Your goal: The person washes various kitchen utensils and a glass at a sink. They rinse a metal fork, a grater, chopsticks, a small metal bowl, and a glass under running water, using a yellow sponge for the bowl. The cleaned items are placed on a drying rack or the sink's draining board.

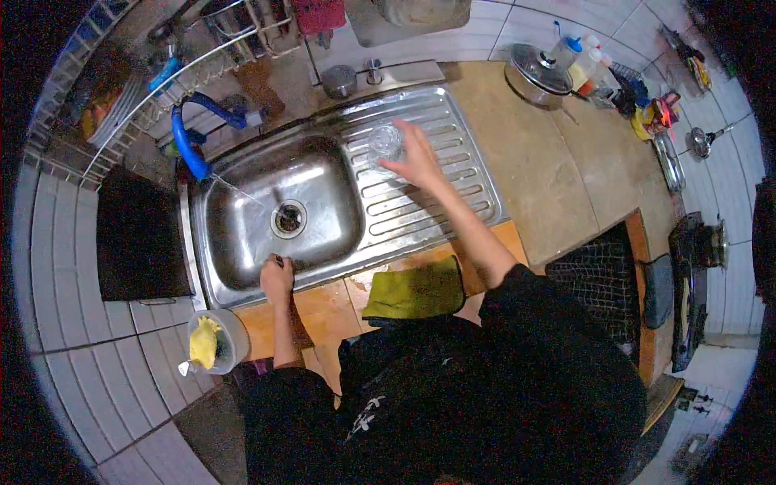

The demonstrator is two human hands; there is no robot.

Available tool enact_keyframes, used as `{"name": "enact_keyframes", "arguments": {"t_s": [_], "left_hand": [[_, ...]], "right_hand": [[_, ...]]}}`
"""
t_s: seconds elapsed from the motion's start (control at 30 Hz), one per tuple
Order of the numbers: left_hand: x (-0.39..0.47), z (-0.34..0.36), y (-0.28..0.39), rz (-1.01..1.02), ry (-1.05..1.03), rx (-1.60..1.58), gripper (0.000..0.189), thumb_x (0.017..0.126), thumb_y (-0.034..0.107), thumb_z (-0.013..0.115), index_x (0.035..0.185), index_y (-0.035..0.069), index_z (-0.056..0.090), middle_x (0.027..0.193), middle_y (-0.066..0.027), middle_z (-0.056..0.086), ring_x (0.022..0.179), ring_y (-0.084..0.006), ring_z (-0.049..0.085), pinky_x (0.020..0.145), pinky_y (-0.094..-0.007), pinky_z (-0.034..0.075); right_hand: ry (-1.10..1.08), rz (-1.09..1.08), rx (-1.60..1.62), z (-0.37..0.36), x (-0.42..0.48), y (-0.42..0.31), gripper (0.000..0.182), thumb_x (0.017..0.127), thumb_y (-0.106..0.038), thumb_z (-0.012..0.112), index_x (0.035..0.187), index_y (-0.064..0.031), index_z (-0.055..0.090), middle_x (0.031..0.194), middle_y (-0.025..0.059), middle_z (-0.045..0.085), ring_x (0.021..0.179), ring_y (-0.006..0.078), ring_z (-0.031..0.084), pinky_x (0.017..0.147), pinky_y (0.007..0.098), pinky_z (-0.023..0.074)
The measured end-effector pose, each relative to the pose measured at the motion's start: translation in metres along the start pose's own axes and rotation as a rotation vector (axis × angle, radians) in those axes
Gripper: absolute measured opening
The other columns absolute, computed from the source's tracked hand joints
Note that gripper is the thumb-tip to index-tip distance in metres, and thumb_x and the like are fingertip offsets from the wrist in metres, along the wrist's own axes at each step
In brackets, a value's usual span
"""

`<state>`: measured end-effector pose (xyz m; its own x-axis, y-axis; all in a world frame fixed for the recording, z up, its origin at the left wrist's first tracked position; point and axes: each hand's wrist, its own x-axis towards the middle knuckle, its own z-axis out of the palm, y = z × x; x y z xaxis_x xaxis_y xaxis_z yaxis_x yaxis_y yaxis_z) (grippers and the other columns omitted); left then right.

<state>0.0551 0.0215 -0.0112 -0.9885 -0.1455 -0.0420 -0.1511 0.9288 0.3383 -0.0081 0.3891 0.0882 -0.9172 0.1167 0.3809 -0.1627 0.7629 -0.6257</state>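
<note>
My right hand (418,160) reaches over the ribbed drainboard (433,209) of a stainless steel sink. Its thumb and fingers are spread around the right side of a clear drinking glass (384,142); whether they grip it is unclear. My left hand (277,280) is curled at the front rim of the sink basin (327,182). A small dark spot shows by its fingers, and I cannot tell whether it holds anything. From a blue faucet (189,148), a thin stream of water runs towards the drain (288,219).
A green cloth (415,290) lies on the front counter edge. Left of it stands a plastic tub (233,333) with a yellow cloth (204,342). A wire dish rack (176,76) hangs at upper left. A lidded pot (536,76) and several bottles (585,63) stand at the back right.
</note>
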Motion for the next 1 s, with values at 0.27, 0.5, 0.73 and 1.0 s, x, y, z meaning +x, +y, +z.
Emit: {"name": "enact_keyframes", "arguments": {"t_s": [0.27, 0.5, 0.73, 1.0], "left_hand": [[-0.009, 0.0, -0.006, 0.051, 0.119, 0.026, 0.023, 0.076, 0.022, 0.054, 0.08, -0.001, 0.056, 0.083, -0.0211, 0.059, 0.077, -0.0377, 0.058, 0.068, -0.0445, 0.046], [-0.005, -0.001, 0.003, 0.002, 0.072, -0.093, 0.02, 0.075, 0.018, 0.056, 0.08, -0.001, 0.056, 0.082, -0.0219, 0.058, 0.075, -0.0373, 0.058, 0.068, -0.0445, 0.046], [0.035, -0.026, -0.001, -0.426, 0.01, -1.452, 0.038, 0.084, 0.036, 0.054, 0.104, 0.004, 0.052, 0.09, -0.0135, 0.058, 0.081, -0.0271, 0.059, 0.067, -0.0366, 0.048], [0.091, -0.065, 0.017, -0.46, -0.333, -1.862, 0.058, 0.081, 0.052, 0.051, 0.119, 0.009, 0.042, 0.101, -0.0112, 0.054, 0.097, -0.0232, 0.054, 0.086, -0.0381, 0.045]], "right_hand": [[0.095, -0.038, -0.044, 0.013, 0.053, -0.032, 0.062, 0.058, -0.042, 0.077, 0.105, -0.0053, 0.056, 0.105, 0.0158, 0.055, 0.094, 0.0309, 0.056, 0.081, 0.0394, 0.0458], [-0.188, 0.168, 0.595, 0.103, 0.038, -0.061, 0.058, 0.06, -0.036, 0.08, 0.102, -0.004, 0.057, 0.098, 0.009, 0.06, 0.083, 0.0168, 0.058, 0.071, 0.0292, 0.0484], [-0.372, 0.065, 0.787, 0.182, 0.024, -0.112, 0.058, 0.059, -0.018, 0.076, 0.11, -0.0066, 0.052, 0.108, 0.009, 0.053, 0.099, 0.0209, 0.053, 0.088, 0.0313, 0.043], [-0.645, 0.0, 0.991, 0.193, 0.025, -0.117, 0.069, 0.063, 0.003, 0.069, 0.124, -0.0101, 0.04, 0.125, 0.0054, 0.04, 0.11, 0.0195, 0.047, 0.091, 0.0295, 0.0418]]}}
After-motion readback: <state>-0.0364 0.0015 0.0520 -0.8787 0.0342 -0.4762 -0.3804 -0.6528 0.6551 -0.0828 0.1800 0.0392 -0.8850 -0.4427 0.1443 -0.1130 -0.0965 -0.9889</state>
